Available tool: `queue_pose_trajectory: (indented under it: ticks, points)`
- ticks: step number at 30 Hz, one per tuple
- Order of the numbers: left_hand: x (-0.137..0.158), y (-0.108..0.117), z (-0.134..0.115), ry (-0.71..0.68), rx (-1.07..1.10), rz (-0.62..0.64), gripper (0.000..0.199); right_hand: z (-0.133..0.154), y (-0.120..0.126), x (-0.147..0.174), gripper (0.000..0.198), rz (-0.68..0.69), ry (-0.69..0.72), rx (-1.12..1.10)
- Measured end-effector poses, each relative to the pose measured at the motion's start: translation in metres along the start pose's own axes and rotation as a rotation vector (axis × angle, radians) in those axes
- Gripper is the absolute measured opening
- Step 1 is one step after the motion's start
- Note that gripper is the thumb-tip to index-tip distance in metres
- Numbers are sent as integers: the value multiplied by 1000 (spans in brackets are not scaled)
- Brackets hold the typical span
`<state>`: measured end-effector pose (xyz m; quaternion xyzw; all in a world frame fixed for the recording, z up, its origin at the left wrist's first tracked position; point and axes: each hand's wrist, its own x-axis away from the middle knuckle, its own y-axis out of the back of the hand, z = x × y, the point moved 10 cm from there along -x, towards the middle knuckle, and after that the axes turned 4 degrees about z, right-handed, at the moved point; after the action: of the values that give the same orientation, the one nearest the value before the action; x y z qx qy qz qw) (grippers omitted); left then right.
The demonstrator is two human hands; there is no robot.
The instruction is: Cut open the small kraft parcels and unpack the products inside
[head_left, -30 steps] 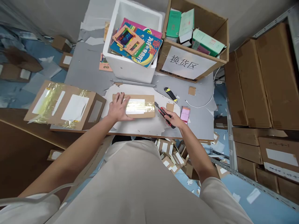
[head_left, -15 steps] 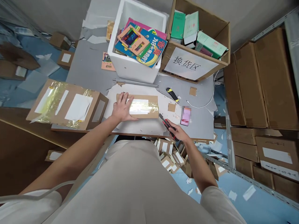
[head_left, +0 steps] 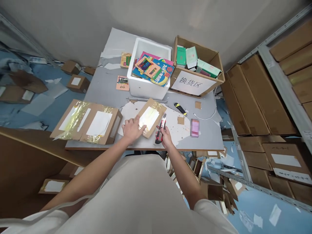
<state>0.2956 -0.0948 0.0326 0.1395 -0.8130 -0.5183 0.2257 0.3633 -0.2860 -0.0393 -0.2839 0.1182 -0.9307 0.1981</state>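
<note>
A small cardboard box, with a white label and yellowish clear tape, lies slanted on the table. My left hand is at its lower left side, fingers spread, the thumb reaching onto the label. In my right hand is a red and black utility knife, its blade pointing away from me beside the box's right edge. The fingers are closed about the knife's handle. A second cutter, black and yellow, lies beyond it to the right.
On the left stands a larger taped carton. Behind are a white foam box of books and a carton with green boxes. A phone and white cable lie at right. Shelving flanks the table.
The small box has turned from lying straight across to a slant. My right hand has brought the knife leftward, blade now pointing up and away. My left hand has slid toward the box's lower left side.
</note>
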Motion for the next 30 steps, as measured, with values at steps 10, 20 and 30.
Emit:
queue_pose_trajectory:
  ticks: [10,20,30]
  points:
    - [26,2,19,-223,163,-55,60,22,15,31,37,-75,123,75]
    - [-124,37,-22,-393,25,100,57,-62,-17,102,45,41,-161,-232]
    - [-90,39,42,-77,-17,63,44,-24,10,64,59,-130,82,-151]
